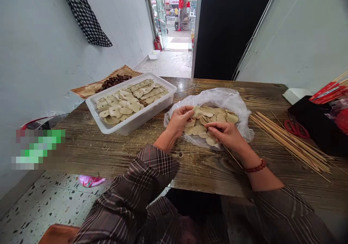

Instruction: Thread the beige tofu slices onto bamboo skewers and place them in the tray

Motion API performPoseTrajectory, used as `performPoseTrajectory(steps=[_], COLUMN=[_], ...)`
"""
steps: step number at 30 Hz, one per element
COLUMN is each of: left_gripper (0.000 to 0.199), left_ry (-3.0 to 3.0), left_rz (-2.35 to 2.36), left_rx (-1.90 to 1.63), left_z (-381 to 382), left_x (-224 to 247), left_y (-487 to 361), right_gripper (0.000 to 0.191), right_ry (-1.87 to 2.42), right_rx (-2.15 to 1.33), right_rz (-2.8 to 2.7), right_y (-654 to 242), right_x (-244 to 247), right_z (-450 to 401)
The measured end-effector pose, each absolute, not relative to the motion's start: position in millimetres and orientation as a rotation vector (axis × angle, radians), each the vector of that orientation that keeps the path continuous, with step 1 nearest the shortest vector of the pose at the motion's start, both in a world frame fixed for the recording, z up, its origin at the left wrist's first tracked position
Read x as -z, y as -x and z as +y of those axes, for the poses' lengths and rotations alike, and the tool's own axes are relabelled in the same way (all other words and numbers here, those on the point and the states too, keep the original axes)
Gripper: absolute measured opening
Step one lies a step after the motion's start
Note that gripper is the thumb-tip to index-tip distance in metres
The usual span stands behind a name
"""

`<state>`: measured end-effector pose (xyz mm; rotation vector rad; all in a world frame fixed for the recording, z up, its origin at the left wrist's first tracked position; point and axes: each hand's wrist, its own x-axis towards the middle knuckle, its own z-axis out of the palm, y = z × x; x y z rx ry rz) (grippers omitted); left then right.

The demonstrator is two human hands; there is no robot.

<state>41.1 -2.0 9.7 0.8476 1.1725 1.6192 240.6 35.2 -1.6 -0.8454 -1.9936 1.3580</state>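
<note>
My left hand pinches a thin, pale beige round slice over the left side of an open plastic bag. My right hand is closed on a thin wooden skewer, whose rear end slants down toward my wrist. The skewer's tip is too small to make out against the slices. Between and beyond my hands, a heap of loose slices fills the bag. To the left, a white plastic tub holds rows of the same slices threaded on skewers.
Bare skewers lie bundled on the wooden table at right, near red scissors and a black box. Behind the tub, dark brown pieces rest on patterned paper. The table's near edge runs before my lap.
</note>
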Motion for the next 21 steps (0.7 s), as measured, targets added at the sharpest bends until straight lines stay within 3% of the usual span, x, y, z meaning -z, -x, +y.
performPoseTrajectory(steps=[12, 21], left_gripper=[0.019, 0.021], left_ry=[-1.141, -1.202], left_rz=[1.458, 1.314], left_rx=[-1.659, -1.534], left_z=[1.2, -1.3], left_x=[-3.6, -5.8], left_y=[-39.8, -48.0], right_gripper=[0.033, 0.033], right_ry=[0.896, 0.904], right_rx=[-1.312, -1.32], right_rz=[-2.02, -1.956], right_y=[-238.7, -237.6], right_x=[0.1, 8.1], right_z=[36.0, 39.9])
